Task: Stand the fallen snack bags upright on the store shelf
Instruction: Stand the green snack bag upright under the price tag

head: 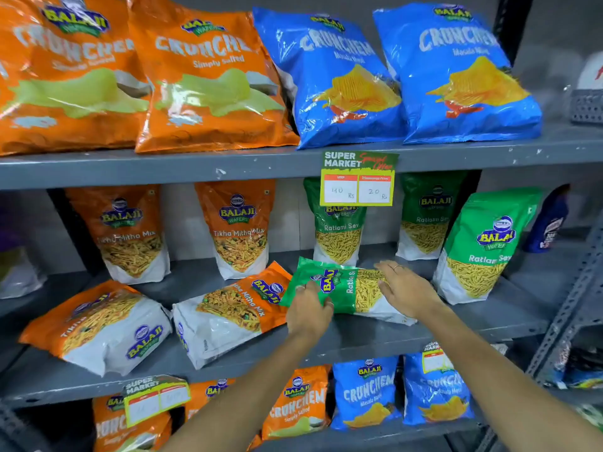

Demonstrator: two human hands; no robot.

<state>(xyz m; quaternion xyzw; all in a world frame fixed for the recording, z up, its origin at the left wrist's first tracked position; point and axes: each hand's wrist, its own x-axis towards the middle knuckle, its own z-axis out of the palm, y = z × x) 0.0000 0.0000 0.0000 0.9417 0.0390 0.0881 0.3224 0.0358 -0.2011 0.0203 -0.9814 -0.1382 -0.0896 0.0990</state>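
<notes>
Head view: a green snack bag [346, 288] lies flat, long axis running left-right between the hands; left hand [308, 313] pinches its top edge, right hand [406, 288] rests open-palmed on its bottom half.

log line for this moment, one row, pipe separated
step: righting fallen green bag | left hand: gripping its top end | right hand: flat on it | two orange bags: lying down

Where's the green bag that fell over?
The fallen green bag lies on the middle shelf, right of centre, under both hands, between a fallen orange bag and an upright green bag.
</notes>
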